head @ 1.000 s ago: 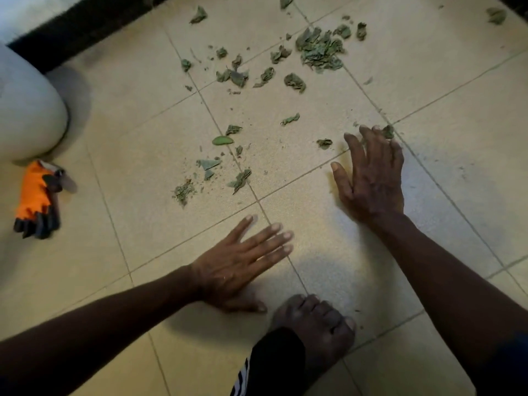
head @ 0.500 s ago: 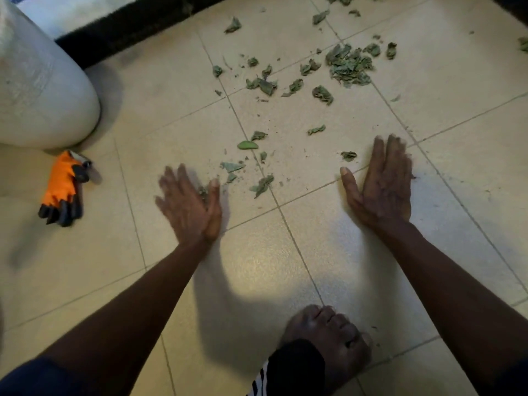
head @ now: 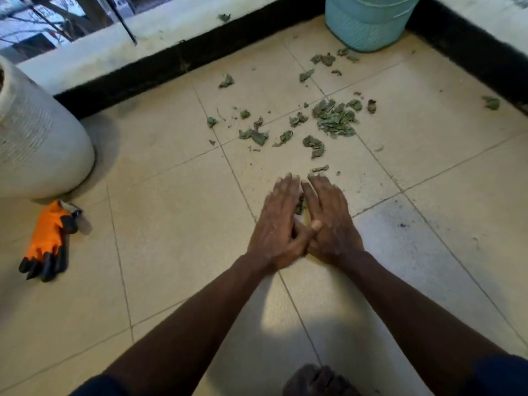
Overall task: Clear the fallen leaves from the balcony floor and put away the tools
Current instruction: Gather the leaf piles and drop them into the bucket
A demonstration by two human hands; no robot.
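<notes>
Dry green leaves lie scattered on the beige tiled floor (head: pixel 177 230); the thickest leaf pile (head: pixel 335 119) sits beyond my hands. My left hand (head: pixel 278 221) and my right hand (head: pixel 328 221) rest side by side on the tiles, fingers straight, thumbs crossing at the base. A few small leaves (head: pixel 300 205) are squeezed in the narrow gap between the two palms. One curled leaf (head: pixel 320 168) lies just past my right fingertips.
An orange and black work glove (head: pixel 47 240) lies on the floor at the left, below a large white pot (head: pixel 37 147). A light blue pot (head: pixel 368 21) stands at the far wall. A black skirting (head: pixel 171 67) borders the floor. My bare foot (head: pixel 317 381) shows at the bottom.
My two hands have swept inward across the tiles and met, gathering the near leaves between them. The view has tilted up, showing the blue pot and the balcony edge.
</notes>
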